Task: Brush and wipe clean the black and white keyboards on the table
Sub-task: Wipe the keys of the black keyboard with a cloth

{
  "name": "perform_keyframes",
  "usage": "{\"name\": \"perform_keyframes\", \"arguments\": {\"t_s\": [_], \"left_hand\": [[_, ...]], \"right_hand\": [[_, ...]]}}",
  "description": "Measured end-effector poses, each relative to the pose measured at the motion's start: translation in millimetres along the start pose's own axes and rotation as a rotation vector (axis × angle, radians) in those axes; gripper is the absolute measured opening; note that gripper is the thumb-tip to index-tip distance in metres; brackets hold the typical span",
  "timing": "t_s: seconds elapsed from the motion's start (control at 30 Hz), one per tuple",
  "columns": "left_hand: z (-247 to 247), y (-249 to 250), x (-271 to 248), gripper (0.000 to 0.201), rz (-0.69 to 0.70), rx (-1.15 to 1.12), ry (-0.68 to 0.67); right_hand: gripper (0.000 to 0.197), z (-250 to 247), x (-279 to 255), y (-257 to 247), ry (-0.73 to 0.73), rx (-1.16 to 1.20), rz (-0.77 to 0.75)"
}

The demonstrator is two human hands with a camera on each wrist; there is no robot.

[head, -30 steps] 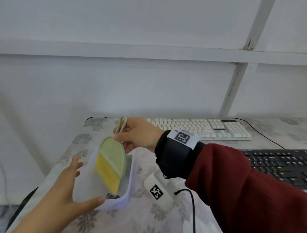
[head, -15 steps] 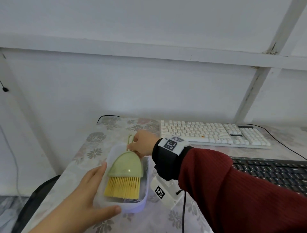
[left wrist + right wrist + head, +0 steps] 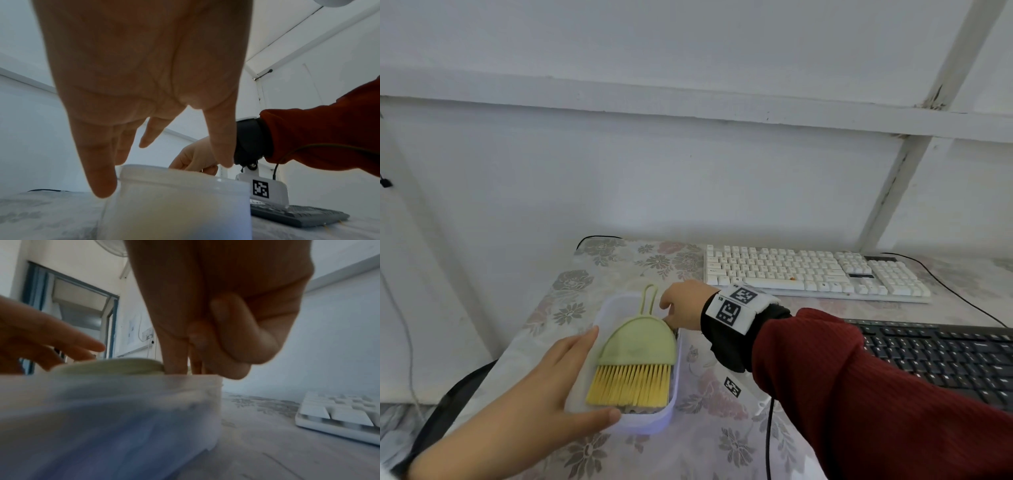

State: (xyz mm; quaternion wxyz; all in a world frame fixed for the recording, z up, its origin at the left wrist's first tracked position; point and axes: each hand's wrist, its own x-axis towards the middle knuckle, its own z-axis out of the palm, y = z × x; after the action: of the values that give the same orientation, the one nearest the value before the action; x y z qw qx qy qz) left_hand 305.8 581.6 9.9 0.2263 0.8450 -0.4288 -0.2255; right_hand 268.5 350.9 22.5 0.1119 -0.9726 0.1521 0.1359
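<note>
Brush lying in the tub, both my hands at its rim.

From the head view, the pale green plastic brush (image 3: 638, 346) lies flat in a frosted, round-cornered plastic tub (image 3: 654, 419) on the flowered tablecloth (image 3: 602, 270), its long axis running away from me, thin loop handle toward the wall, yellow bristles toward me. My left hand (image 3: 544, 387) clasps the tub's near left corner, fingers and thumb straight. My right hand (image 3: 685, 305) sits by the handle; whether it grips is hidden here. The white keyboard (image 3: 815, 270) lies behind, the black keyboard (image 3: 941, 356) nearer right, lettering unreadable. The left wrist view shows straight fingers (image 3: 98, 178) against the tub's milky wall. The right wrist view is blurred: fingertips (image 3: 174, 360) dip inside the rim beside the brush's green dome, and I cannot tell if they pinch it.
</note>
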Motion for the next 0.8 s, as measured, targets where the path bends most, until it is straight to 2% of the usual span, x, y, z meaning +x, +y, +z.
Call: {"name": "perform_keyframes", "arguments": {"t_s": [0.1,0.27,0.43,0.67,0.8], "left_hand": [[-3,5,2,0.136,0.001,0.04,-0.031],[-3,5,3,0.136,0.001,0.063,-0.035],[-4,9,2,0.122,0.015,0.039,-0.048],[-3,8,3,0.118,0.037,0.037,-0.037],[-5,9,4,0.112,0.047,0.06,-0.057]], "right_hand": [[0.047,-1,-1,-1,-0.048,-0.013,-0.031],[0.041,11,5,-3,-0.06,-0.02,-0.015],[0.038,10,1,-4,-0.068,0.095,-0.009],[0.036,-8,-11,10,0.109,0.383,-0.001],[0.024,-16,-21,20,0.159,0.601,0.02]]}}
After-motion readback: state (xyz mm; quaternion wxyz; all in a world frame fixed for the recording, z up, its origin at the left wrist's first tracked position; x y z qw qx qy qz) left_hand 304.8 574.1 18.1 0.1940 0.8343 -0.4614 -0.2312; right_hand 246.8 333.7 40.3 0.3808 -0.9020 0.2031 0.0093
